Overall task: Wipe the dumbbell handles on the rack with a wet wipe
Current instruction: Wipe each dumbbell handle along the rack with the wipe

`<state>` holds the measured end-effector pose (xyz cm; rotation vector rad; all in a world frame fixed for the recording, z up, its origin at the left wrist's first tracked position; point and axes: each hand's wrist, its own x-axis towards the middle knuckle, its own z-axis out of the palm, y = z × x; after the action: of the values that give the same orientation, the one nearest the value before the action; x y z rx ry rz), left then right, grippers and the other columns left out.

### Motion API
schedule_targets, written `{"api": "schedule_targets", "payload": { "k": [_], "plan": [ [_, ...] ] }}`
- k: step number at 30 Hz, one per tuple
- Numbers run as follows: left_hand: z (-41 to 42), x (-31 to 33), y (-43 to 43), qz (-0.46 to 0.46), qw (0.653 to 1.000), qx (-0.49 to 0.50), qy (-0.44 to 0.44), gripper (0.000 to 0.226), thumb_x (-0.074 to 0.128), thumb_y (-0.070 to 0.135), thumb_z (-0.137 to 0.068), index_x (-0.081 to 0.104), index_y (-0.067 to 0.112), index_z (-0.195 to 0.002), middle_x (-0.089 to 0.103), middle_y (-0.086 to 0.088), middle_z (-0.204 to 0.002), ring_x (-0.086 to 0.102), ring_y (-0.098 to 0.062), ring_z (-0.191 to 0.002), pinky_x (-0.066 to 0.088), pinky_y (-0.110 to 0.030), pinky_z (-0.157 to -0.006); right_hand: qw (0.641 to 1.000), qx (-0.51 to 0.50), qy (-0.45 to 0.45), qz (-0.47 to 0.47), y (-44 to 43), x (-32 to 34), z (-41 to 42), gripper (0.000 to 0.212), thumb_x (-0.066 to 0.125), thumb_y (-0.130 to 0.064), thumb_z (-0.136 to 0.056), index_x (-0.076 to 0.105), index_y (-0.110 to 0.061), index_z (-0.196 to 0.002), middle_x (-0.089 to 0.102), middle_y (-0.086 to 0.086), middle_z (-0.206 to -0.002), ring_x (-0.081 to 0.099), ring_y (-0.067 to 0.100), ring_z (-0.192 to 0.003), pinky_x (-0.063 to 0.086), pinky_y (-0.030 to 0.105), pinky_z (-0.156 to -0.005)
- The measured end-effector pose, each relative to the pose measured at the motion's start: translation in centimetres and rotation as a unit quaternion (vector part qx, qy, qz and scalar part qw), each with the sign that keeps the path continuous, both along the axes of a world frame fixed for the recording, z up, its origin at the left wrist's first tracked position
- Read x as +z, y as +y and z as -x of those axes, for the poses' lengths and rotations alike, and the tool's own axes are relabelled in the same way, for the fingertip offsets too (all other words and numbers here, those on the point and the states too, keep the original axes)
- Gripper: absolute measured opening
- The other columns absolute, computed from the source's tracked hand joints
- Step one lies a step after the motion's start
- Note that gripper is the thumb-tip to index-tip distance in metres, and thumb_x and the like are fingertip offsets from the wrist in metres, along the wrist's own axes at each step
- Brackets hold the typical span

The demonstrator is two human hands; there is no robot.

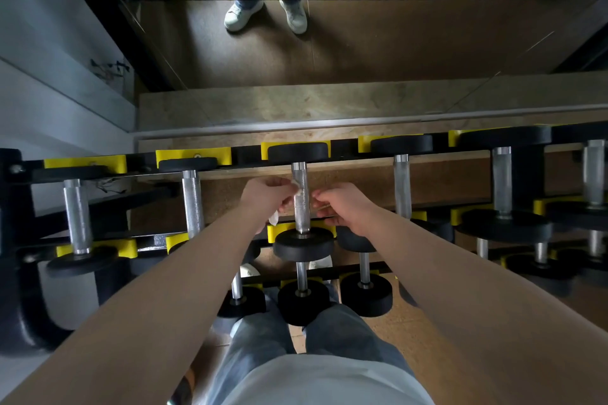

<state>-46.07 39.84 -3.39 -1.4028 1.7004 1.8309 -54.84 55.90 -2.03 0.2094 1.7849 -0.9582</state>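
Dumbbell handle (pixel 302 207): knurled steel, on the top tier of the rack (pixel 194 156), resting in yellow cradles between its two black end plates.
Wet wipe (pixel 296 190): white, pressed against the handle's left side, with a tail showing below the left hand.
Left hand (pixel 265 199): grip clamped on the wet wipe, holding it to the handle.
Right hand (pixel 343 207): just beside the handle's right side, fingers curled toward it. Whether this grip holds anything cannot be told.
Neighbouring dumbbells (pixel 192 200): on either side, and on the tier below.
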Motion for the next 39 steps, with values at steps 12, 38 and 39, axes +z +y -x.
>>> {"api": "schedule_targets", "payload": {
  "k": [12, 38, 39],
  "plan": [
    [-0.3, 1.6, 1.1, 0.071, 0.997, -0.008, -0.02, 0.01, 0.08, 0.026, -0.086, 0.074, 0.018, -0.089, 0.072, -0.001, -0.074, 0.059, -0.01, -0.056, 0.048, -0.025, -0.054, 0.999, 0.046, 0.014, -0.002, 0.9, 0.2, -0.8, 0.014, 0.056, -0.018, -0.103, 0.069, -0.024, -0.105, 0.072, 0.005, -0.109, 0.068, 0.019, -0.094, 0.053, 0.03, -0.074],
    [-2.0, 1.4, 2.1, 0.172, 0.944, -0.276, -0.059, 0.011, 0.078, 0.03, -0.087, 0.072, 0.029, -0.079, 0.071, 0.007, -0.083, 0.067, -0.012, -0.078, 0.058, -0.029, -0.072, 0.997, 0.071, 0.024, -0.016, 0.8, 0.4, -0.5, 0.016, 0.056, -0.018, -0.103, 0.068, -0.02, -0.114, 0.071, 0.005, -0.107, 0.068, 0.019, -0.095, 0.055, 0.029, -0.074],
    [-2.3, 1.3, 2.7, 0.177, 0.924, -0.334, -0.062, 0.012, 0.079, 0.028, -0.086, 0.073, 0.027, -0.075, 0.072, 0.007, -0.082, 0.068, -0.012, -0.078, 0.059, -0.03, -0.073, 0.997, 0.073, 0.022, -0.016, 1.0, 0.4, -0.7, 0.016, 0.056, -0.018, -0.103, 0.067, -0.021, -0.115, 0.071, 0.006, -0.109, 0.068, 0.02, -0.096, 0.055, 0.03, -0.075]
  ]
}}
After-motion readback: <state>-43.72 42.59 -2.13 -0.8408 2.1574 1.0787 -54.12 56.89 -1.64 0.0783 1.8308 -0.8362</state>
